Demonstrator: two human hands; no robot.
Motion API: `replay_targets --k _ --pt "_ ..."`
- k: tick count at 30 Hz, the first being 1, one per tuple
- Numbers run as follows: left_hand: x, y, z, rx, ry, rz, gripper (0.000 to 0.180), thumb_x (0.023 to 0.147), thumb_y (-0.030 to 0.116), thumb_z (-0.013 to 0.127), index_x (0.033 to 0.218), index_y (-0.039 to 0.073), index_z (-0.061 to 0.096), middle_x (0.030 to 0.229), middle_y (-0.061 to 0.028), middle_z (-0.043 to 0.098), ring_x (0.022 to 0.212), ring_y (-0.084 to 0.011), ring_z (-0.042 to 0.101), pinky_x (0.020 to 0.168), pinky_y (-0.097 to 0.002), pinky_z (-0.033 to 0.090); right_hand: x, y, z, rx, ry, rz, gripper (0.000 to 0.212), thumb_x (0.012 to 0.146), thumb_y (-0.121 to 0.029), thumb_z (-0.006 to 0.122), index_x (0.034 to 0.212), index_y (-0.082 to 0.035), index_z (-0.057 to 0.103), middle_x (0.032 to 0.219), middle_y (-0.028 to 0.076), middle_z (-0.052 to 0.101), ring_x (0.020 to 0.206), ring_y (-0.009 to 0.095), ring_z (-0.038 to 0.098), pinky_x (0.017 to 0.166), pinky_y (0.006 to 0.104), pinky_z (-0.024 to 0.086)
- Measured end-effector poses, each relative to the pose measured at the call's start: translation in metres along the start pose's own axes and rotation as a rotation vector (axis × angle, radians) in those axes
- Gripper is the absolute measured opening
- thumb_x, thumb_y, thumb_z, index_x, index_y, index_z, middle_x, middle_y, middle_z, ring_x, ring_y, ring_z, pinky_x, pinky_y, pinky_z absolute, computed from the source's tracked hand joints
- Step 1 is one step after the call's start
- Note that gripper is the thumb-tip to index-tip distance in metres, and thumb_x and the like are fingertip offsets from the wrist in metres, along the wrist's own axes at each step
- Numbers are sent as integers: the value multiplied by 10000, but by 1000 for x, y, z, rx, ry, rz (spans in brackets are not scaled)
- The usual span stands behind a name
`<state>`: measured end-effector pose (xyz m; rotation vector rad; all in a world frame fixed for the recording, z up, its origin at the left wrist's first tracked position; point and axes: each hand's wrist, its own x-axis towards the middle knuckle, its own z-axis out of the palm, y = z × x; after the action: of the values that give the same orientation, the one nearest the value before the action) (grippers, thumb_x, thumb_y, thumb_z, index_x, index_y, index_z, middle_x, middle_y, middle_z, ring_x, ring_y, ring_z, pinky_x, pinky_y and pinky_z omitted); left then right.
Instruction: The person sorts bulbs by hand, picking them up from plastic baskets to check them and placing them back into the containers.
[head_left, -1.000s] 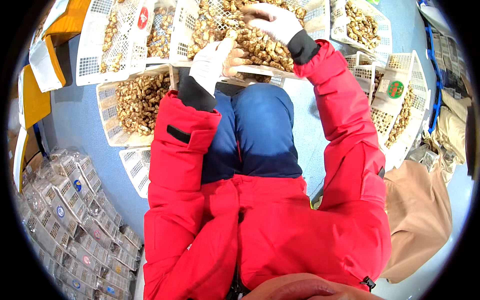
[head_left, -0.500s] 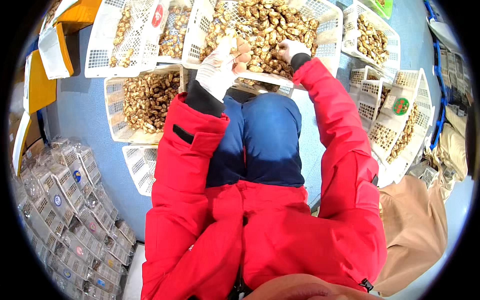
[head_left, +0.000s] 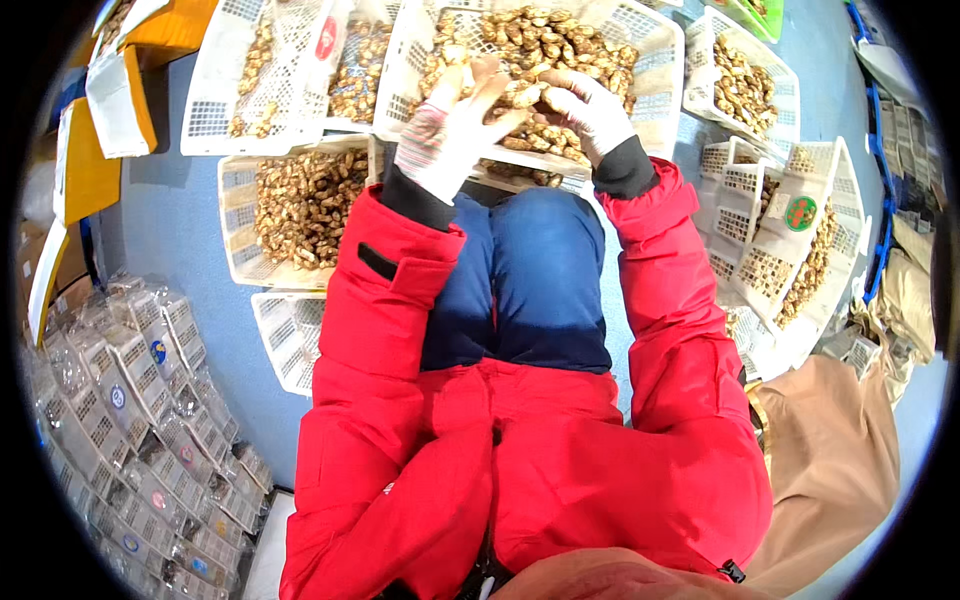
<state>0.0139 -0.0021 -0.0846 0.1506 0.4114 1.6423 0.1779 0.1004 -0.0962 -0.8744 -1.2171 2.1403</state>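
Note:
Both my hands wear white gloves over the large white lattice basket (head_left: 655, 110), which is heaped with small brown-and-cream, knobbly, elongated pieces (head_left: 560, 40) that look like mushrooms. My left hand (head_left: 450, 130) is at the basket's near left part, its bare-looking fingers and thumb apart. My right hand (head_left: 592, 112) faces it from the right with fingers bent together, and their tips meet at a light piece (head_left: 524, 94) between the hands. What else lies in the right fingers is hidden. Dark cuffs and red sleeves cover my wrists and arms.
More of the pieces fill a lattice basket (head_left: 230, 215) at left and another (head_left: 755, 130) at right. Tilted, stacked baskets (head_left: 765, 265) stand farther right. Plastic-wrapped baskets (head_left: 140, 440) are piled at lower left. Yellow-and-white cartons (head_left: 90, 165) stand at far left, brown cloth (head_left: 825, 460) at lower right.
My right hand has drawn back from the heap toward my left hand and turned inward. My left hand has shifted slightly right, and its fingers have spread.

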Motion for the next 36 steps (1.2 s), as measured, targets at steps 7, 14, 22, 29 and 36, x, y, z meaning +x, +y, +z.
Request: replay_targets --k 7,14,22,29,36 --pt "-3 6 12 -239 2 -14 371 794 264 553 1091 69 446 1198 -118 416 1167 -271 327 960 -539 231 5 3 29 -289 -67 -86 364 775 -181 590 1069 22 518 945 71 581 824 106 552 727 225 441" --pt "-6 7 15 -105 77 16 446 776 285 576 1129 57 427 1225 -101 407 1184 -265 318 951 -513 261 -3 8 39 -31 -57 -19 443 794 -206 571 1157 17 447 961 59 557 855 124 550 753 242 444" --pt "-2 7 11 -137 124 56 512 772 261 597 1184 69 359 1259 -116 366 1207 -263 281 953 -534 263 -7 18 57 46 -35 -57 545 757 -210 621 1211 -3 401 877 50 543 795 111 540 720 239 450" --pt "-6 1 3 -151 -68 21 566 719 162 608 1220 106 349 1287 -126 335 1198 -277 292 923 -497 273 0 18 58 238 114 -36 514 761 -154 593 1210 -3 393 776 22 546 626 77 500 537 202 419" --pt "-10 16 -29 -348 196 -19 293 863 194 434 1098 23 473 1092 -139 522 1039 -266 485 955 -454 325 1 6 11 581 15 -116 682 774 -142 581 1314 -72 170 922 88 503 857 218 530 755 334 484"
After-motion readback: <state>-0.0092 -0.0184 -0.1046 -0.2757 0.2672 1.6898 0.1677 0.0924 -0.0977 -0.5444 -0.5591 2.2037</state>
